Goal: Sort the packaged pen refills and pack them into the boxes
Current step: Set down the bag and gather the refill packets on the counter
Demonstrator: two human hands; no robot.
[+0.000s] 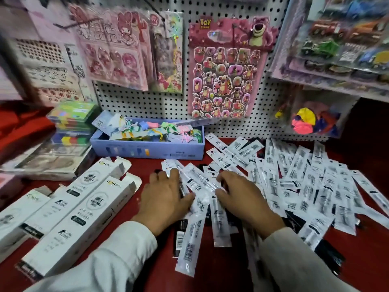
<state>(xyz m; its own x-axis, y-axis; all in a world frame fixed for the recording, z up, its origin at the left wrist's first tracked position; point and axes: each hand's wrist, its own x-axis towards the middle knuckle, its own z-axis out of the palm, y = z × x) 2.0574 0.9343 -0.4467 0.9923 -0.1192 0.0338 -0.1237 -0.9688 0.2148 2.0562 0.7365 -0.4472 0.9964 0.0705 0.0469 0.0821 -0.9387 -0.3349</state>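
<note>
So the red counter (147,165) is basically buried in packaged pen refills (299,186), a big loose fan of white sleeves spread to the right, with a smaller bunch lying lengthwise right in front of the person. Both hands are down on that small bunch: the left hand (166,199) has its fingers laid fairly flat on the sleeves, pressing rather than gripping, and the right hand (242,197) has its fingers bent down over the packets, looks like it's raking them in, but I honestly can't tell if it's actually pinching one. The white boxes (84,209) lie just to the left with their end flaps open, nothing visibly going in yet. My guess is this is the gather-and-square-up step. Tip: get all the sleeves facing the same way, barcodes at the same end, and tap them into a neat stack before lifting, since slippery plastic like this will probably fan out. The dark packets (183,226) mixed underneath look like a different kind, so pull those aside first.
</note>
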